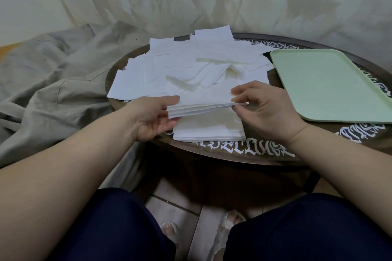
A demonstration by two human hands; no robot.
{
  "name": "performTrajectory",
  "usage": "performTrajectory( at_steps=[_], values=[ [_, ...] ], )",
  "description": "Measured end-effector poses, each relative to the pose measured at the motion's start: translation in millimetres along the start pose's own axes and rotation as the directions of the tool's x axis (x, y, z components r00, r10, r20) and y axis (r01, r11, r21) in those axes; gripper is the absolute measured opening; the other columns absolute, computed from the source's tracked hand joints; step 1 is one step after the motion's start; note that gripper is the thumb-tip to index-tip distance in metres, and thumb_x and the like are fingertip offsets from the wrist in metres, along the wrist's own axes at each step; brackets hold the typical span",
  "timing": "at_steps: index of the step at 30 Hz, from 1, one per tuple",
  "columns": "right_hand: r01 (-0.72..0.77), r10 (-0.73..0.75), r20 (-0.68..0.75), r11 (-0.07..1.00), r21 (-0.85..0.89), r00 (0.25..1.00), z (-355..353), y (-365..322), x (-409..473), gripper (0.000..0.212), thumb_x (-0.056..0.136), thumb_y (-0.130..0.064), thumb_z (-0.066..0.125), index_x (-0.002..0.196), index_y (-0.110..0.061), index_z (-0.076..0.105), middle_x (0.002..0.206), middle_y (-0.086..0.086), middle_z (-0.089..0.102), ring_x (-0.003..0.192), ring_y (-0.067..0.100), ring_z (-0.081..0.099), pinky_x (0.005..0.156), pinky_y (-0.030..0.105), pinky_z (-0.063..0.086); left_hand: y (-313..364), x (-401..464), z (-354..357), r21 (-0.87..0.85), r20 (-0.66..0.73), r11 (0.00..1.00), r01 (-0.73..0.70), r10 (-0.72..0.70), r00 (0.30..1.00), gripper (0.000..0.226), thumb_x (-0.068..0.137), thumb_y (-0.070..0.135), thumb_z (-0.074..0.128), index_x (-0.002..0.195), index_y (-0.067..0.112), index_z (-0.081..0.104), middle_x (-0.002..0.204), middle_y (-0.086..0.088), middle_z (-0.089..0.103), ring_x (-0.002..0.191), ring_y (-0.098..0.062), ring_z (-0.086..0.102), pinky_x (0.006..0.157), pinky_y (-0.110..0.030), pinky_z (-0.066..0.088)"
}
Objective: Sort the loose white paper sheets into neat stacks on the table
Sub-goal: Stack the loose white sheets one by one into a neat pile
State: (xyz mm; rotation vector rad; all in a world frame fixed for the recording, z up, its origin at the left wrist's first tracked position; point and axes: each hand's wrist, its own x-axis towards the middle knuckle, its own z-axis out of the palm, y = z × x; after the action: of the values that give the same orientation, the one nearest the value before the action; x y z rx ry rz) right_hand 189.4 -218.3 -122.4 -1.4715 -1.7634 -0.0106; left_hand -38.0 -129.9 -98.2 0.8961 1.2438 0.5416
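A small bundle of white sheets (203, 104) is lifted above the table between both hands. My left hand (152, 116) grips its left edge, thumb on top and fingers underneath. My right hand (261, 108) pinches its right edge between thumb and fingertips. Directly below the bundle a neat stack of white sheets (210, 129) lies near the table's front edge. A loose, overlapping pile of white sheets (191, 65) covers the middle and far left of the round dark table (244, 154).
An empty pale green tray (331, 87) lies on the table's right side. Crumpled grey cloth (53, 82) lies to the left of the table. A draped pale sheet hangs behind. My knees in dark trousers are below the table's front edge.
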Motion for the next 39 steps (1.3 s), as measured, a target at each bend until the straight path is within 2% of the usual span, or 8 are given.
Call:
performTrajectory(
  at_steps=[7,11,14,19,27,33,37,39],
  values=[
    [-0.232,0.238,0.217,0.971,-0.053,0.947,-6,-1,-1,0.025,0.076,-0.019,0.075,0.089,-0.023,0.055,0.092,-0.006,0.057,0.082,0.011,0.061,0.08,0.028,0.049,-4,10,-1,0.082,-0.142,0.937,-0.34,0.349,0.926,0.025,0.091,0.01,0.061,0.07,0.013,0.049,0.068,-0.006,0.057,0.044,-0.007,0.057,0.041,-0.015,0.045],
    [-0.192,0.276,0.487,0.957,-0.216,0.829,-6,-4,-3,0.018,0.076,-0.025,0.075,0.09,-0.018,0.066,0.088,-0.005,0.065,0.086,0.014,0.061,0.08,0.025,0.045,-9,12,-6,0.136,-0.145,0.93,-0.342,0.36,0.921,0.023,0.092,0.013,0.061,0.071,0.015,0.053,0.076,-0.003,0.061,0.059,-0.011,0.057,0.045,-0.016,0.049],
    [-0.218,0.293,0.518,0.955,-0.202,0.804,-9,-4,-1,0.025,0.075,-0.029,0.077,0.098,-0.02,0.069,0.083,-0.011,0.061,0.078,0.009,0.056,0.07,0.014,0.04,-11,13,-5,0.122,-0.147,0.932,-0.34,0.356,0.923,0.021,0.093,0.014,0.06,0.072,0.014,0.054,0.077,-0.002,0.062,0.063,-0.011,0.058,0.045,-0.016,0.049],
    [-0.199,0.268,0.566,0.963,-0.182,0.78,-10,1,0,0.027,0.073,-0.033,0.078,0.096,-0.024,0.069,0.105,-0.005,0.067,0.082,0.008,0.058,0.081,0.023,0.045,-11,16,-4,0.104,-0.146,0.934,-0.342,0.354,0.924,0.019,0.094,0.015,0.059,0.075,0.012,0.055,0.079,-0.003,0.062,0.065,-0.012,0.057,0.046,-0.015,0.049],
    [-0.088,0.21,0.539,0.966,-0.242,0.816,-9,-2,1,0.02,0.081,-0.032,0.069,0.1,-0.026,0.069,0.089,-0.013,0.061,0.08,0.009,0.054,0.076,0.024,0.042,-10,23,-9,0.095,-0.212,0.925,-0.368,0.38,0.9,0.018,0.093,0.017,0.06,0.076,0.011,0.056,0.083,-0.005,0.062,0.066,-0.013,0.058,0.051,-0.018,0.053],
    [0.001,0.122,0.531,0.974,-0.227,0.839,-5,1,0,0.008,0.084,-0.024,0.064,0.084,-0.022,0.073,0.102,-0.004,0.068,0.089,0.015,0.059,0.077,0.028,0.043,-7,31,-18,0.063,-0.307,0.907,-0.416,0.415,0.857,0.019,0.091,0.017,0.062,0.074,0.013,0.056,0.082,-0.005,0.061,0.065,-0.015,0.057,0.049,-0.02,0.05],
    [-0.054,0.129,0.345,0.974,-0.22,0.93,-6,-4,4,0.01,0.084,-0.019,0.063,0.09,-0.019,0.071,0.079,-0.008,0.065,0.078,0.008,0.055,0.076,0.028,0.045,-4,33,-21,0.042,-0.352,0.895,-0.444,0.429,0.832,0.02,0.091,0.018,0.062,0.073,0.014,0.054,0.083,-0.006,0.062,0.062,-0.013,0.059,0.06,-0.025,0.053],
    [-0.144,0.161,0.222,0.985,-0.09,0.962,-8,-9,6,0.009,0.082,-0.014,0.064,0.083,-0.022,0.068,0.068,-0.018,0.059,0.066,-0.001,0.055,0.067,0.012,0.041,-3,33,-22,0.028,-0.367,0.89,-0.455,0.432,0.824,0.021,0.091,0.018,0.062,0.073,0.014,0.053,0.083,-0.005,0.062,0.064,-0.012,0.059,0.056,-0.022,0.053]
  ],
)
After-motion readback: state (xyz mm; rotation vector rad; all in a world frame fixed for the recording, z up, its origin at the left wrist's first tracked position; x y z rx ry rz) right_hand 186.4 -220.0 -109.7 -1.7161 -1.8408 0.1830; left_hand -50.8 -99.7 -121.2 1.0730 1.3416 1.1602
